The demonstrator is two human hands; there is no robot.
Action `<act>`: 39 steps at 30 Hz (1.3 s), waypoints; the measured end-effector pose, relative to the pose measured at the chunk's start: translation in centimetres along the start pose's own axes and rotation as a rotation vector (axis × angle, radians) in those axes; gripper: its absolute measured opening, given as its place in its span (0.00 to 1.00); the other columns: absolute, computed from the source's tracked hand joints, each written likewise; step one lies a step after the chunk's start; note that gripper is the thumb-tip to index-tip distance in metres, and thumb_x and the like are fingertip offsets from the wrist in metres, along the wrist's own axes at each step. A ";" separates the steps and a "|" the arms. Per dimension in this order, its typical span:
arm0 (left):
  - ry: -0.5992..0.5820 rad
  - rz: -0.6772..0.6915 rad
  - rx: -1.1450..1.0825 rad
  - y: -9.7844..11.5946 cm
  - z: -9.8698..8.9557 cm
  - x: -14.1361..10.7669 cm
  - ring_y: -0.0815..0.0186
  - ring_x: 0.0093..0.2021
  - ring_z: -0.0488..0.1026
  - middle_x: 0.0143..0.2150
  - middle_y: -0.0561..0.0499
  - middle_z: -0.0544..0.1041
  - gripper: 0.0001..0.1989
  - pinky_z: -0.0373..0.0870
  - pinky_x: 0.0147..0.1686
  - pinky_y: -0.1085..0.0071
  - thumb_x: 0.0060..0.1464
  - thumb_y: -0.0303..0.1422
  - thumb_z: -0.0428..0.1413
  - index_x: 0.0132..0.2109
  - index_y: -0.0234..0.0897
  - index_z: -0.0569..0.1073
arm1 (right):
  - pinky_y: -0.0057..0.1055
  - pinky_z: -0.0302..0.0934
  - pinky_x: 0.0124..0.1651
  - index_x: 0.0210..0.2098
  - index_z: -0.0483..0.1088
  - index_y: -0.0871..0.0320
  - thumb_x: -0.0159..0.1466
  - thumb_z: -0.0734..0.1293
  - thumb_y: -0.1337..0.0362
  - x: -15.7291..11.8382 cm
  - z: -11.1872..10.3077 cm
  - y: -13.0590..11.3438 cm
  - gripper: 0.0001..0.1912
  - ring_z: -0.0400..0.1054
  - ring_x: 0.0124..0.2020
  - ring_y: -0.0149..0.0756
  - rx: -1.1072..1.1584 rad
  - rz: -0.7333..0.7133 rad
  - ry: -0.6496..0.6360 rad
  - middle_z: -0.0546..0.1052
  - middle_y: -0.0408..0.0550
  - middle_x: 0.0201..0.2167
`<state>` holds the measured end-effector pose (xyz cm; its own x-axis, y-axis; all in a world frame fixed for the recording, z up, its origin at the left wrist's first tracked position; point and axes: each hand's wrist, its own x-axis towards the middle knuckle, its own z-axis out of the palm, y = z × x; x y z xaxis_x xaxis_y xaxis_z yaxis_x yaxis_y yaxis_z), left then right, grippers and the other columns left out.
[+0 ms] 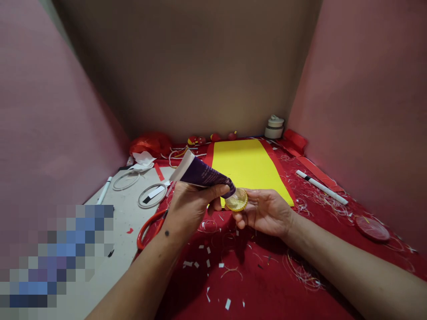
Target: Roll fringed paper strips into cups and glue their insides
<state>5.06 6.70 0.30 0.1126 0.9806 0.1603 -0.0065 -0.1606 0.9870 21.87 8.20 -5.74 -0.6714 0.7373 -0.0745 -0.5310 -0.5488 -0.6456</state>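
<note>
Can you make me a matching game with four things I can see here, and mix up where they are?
Things:
1. tube
2. disc
3. yellow sheet
4. pot

Places:
A. lying flat beyond the hands
B. in the left hand
C. at the back, near the right-hand corner
D. in the right hand's fingers

Pairs: 1-B, 2-D, 3-A, 4-C

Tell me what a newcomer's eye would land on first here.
Probably the bright yellow sheet, lying toward the back of the red cloth. Next would be the purple tube in the left hand, its tip at the small yellow disc that the right hand holds. White scraps dotting the cloth in front also stand out.
</note>
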 end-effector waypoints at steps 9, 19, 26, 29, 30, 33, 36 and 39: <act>0.113 0.002 0.181 0.5 0.8 -0.6 0.75 0.14 0.58 0.12 0.57 0.65 0.10 0.54 0.15 0.76 0.42 0.28 0.59 0.18 0.35 0.68 | 0.38 0.63 0.32 0.37 0.67 0.64 0.55 0.61 0.64 0.0 -0.2 0.2 0.12 0.70 0.27 0.39 0.000 0.012 -0.013 0.74 0.53 0.30; 0.118 0.086 0.227 -0.3 0.8 -0.7 0.74 0.15 0.59 0.13 0.58 0.64 0.12 0.56 0.16 0.75 0.43 0.28 0.59 0.17 0.37 0.65 | 0.37 0.63 0.31 0.37 0.67 0.65 0.57 0.59 0.63 0.2 -0.3 0.4 0.13 0.70 0.26 0.39 -0.001 0.018 -0.036 0.74 0.54 0.30; 0.091 0.182 0.330 -0.4 0.5 -0.7 0.75 0.16 0.60 0.14 0.60 0.65 0.10 0.57 0.18 0.76 0.44 0.26 0.59 0.20 0.36 0.66 | 0.38 0.63 0.31 0.36 0.68 0.66 0.59 0.57 0.64 0.1 -0.3 0.4 0.13 0.70 0.27 0.40 0.023 0.029 -0.052 0.74 0.56 0.29; 0.073 0.202 0.335 -0.3 0.4 -0.8 0.76 0.16 0.60 0.15 0.60 0.65 0.08 0.57 0.18 0.77 0.45 0.26 0.59 0.22 0.36 0.68 | 0.38 0.63 0.31 0.36 0.68 0.66 0.59 0.57 0.64 0.0 -0.3 0.4 0.13 0.70 0.27 0.40 0.022 0.035 -0.050 0.75 0.56 0.29; 0.063 0.206 0.339 -0.3 0.3 -0.8 0.76 0.17 0.60 0.15 0.60 0.65 0.07 0.57 0.18 0.77 0.45 0.26 0.59 0.23 0.36 0.69 | 0.38 0.63 0.31 0.36 0.68 0.66 0.59 0.57 0.64 0.1 -0.3 0.4 0.13 0.70 0.27 0.40 0.025 0.035 -0.049 0.74 0.55 0.28; 0.042 0.223 0.355 -0.4 0.3 -0.8 0.76 0.17 0.61 0.16 0.60 0.65 0.06 0.57 0.18 0.77 0.46 0.27 0.58 0.24 0.36 0.70 | 0.37 0.63 0.30 0.36 0.68 0.67 0.59 0.58 0.64 0.1 -0.2 0.3 0.13 0.71 0.26 0.41 0.038 0.037 -0.050 0.74 0.55 0.28; 0.053 0.247 0.362 -0.5 0.3 -0.8 0.76 0.17 0.61 0.16 0.60 0.65 0.08 0.57 0.18 0.78 0.46 0.26 0.58 0.22 0.36 0.69 | 0.37 0.63 0.29 0.36 0.68 0.67 0.60 0.56 0.64 0.1 -0.2 0.3 0.13 0.71 0.26 0.40 0.037 0.045 -0.052 0.74 0.56 0.28; 0.056 0.260 0.342 -0.5 0.3 -0.7 0.76 0.17 0.61 0.17 0.60 0.66 0.05 0.57 0.18 0.78 0.45 0.26 0.58 0.24 0.36 0.71 | 0.37 0.63 0.29 0.37 0.67 0.67 0.61 0.55 0.64 0.1 -0.2 0.4 0.14 0.71 0.26 0.40 0.031 0.050 -0.057 0.75 0.55 0.28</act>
<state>5.23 6.06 -0.32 0.0964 0.9056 0.4130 0.3031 -0.4219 0.8545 21.69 8.16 -6.13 -0.7252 0.6858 -0.0618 -0.5115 -0.5966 -0.6184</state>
